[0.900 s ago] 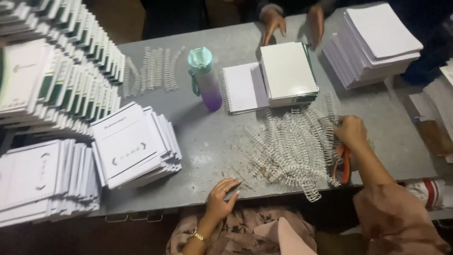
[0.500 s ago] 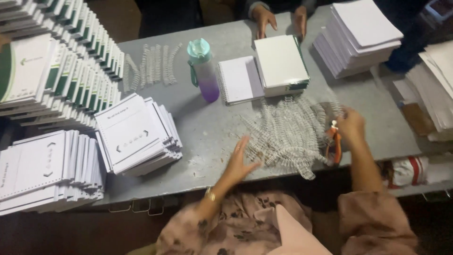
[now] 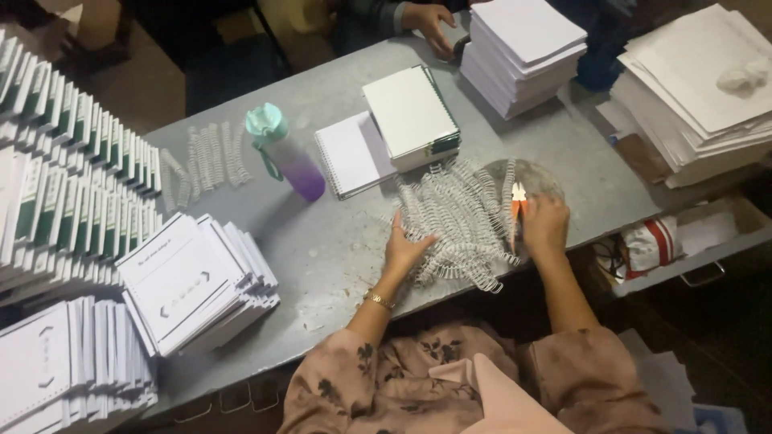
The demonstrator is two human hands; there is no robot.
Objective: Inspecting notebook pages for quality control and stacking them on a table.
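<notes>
Wearer: pinkish floral sleeves at the bottom edge, both arms reaching up onto the grey metal worktable (image 3: 338, 249).
Left hand (image 3: 404, 247): fingers spread wide and flat, resting on the near-left edge of the tangled heap of silver wire binding coils (image 3: 462, 221). Not gripping anything as far as I can see, just pressing on the pile. Gold bracelet on that wrist.
Right hand (image 3: 545, 227): closed around the orange-handled pliers (image 3: 517, 210), tips pointing away from the body, right at the right edge of the coil heap.
Coil heap: sits mid-table between the two hands, partly over a clear round plastic lid (image 3: 537, 175) just behind the right hand.
Near left: fanned stacks of white printed booklets (image 3: 189, 281), more stacks further left running off the edge.
Mid table: pale purple water bottle with a mint-green cap (image 3: 291, 161), upright, left of an open white spiral notebook (image 3: 347, 153); a thick bound white notebook block (image 3: 412, 116) lies overlapping that one.
Far left: a few loose coils laid in a row (image 3: 205, 157).
Far right: tall piles of plain white paper sheets (image 3: 524, 48), another pile off to the right.
Far edge: someone else's hand (image 3: 426, 20) resting on the table beside the paper.
</notes>
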